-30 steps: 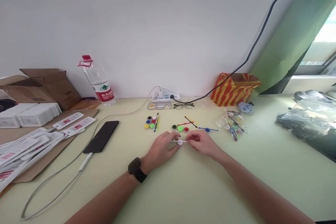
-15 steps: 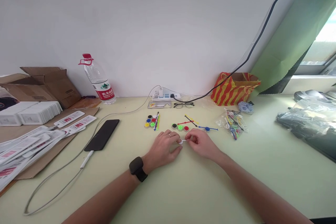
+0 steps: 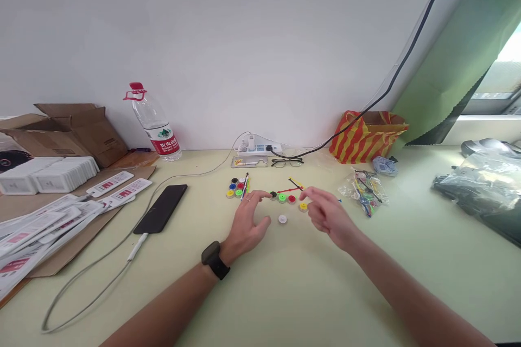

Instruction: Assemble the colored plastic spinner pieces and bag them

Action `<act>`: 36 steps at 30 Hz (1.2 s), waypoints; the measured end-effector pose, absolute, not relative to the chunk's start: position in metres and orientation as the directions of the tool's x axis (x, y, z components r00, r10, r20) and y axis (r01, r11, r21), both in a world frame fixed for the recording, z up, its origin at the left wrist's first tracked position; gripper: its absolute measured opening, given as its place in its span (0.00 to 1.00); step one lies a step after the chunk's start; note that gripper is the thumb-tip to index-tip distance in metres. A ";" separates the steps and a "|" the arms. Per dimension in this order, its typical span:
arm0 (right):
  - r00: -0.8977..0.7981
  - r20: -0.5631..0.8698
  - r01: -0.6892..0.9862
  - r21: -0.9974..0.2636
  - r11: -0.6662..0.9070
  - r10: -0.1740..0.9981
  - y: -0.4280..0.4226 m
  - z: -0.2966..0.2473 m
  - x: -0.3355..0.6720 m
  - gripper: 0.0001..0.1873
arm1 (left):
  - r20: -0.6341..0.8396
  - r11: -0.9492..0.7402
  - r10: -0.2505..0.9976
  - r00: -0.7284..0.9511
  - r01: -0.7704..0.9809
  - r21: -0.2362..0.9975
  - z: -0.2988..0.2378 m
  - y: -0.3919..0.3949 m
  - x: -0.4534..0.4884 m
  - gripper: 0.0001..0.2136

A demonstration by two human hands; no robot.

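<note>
A small white round disc (image 3: 282, 219) lies on the pale green table (image 3: 285, 293) between my hands. My left hand (image 3: 247, 223), with a black watch on the wrist, hovers just left of it, fingers spread and holding nothing. My right hand (image 3: 328, 214) is raised to the right of the disc, fingers apart and loose. Just beyond lies a row of coloured discs (image 3: 282, 197) in black, green and red, with a yellow disc (image 3: 303, 206) near my right fingertips. Thin coloured sticks (image 3: 293, 185) lie behind them. A second cluster of discs and sticks (image 3: 238, 188) sits further left.
A black phone (image 3: 160, 207) on a white cable lies to the left. A water bottle (image 3: 156, 124), cardboard boxes, white label strips (image 3: 44, 222), a power strip (image 3: 256, 148), glasses (image 3: 287, 162), a striped bag (image 3: 366, 133) and a plastic bag of parts (image 3: 363, 190) ring the work area.
Both hands held the white disc with a stick between them; now they have let go and moved apart. The white disc rests on the table alone, and a yellow disc shows.
</note>
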State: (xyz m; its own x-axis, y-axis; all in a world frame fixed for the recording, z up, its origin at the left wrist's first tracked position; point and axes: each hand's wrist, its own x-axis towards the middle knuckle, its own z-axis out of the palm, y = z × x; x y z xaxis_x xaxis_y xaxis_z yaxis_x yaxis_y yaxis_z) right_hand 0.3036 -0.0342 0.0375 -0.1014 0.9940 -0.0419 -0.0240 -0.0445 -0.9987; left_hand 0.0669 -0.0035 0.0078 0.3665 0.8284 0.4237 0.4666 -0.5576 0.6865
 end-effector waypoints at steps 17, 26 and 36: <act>-0.117 0.473 0.818 -0.453 0.355 0.873 0.004 -0.001 0.345 0.12 | 0.335 -0.339 0.940 0.062 0.276 0.899 -0.008 0.027 0.063 0.09; -0.152 0.335 0.815 -0.489 0.310 0.930 0.013 -0.017 0.354 0.23 | 0.307 -0.317 0.949 0.076 0.240 0.918 -0.003 0.024 0.064 0.13; -0.163 0.332 0.807 -0.497 0.319 0.929 0.014 -0.013 0.355 0.23 | 0.306 -0.326 0.945 0.112 0.277 0.904 -0.001 0.023 0.064 0.14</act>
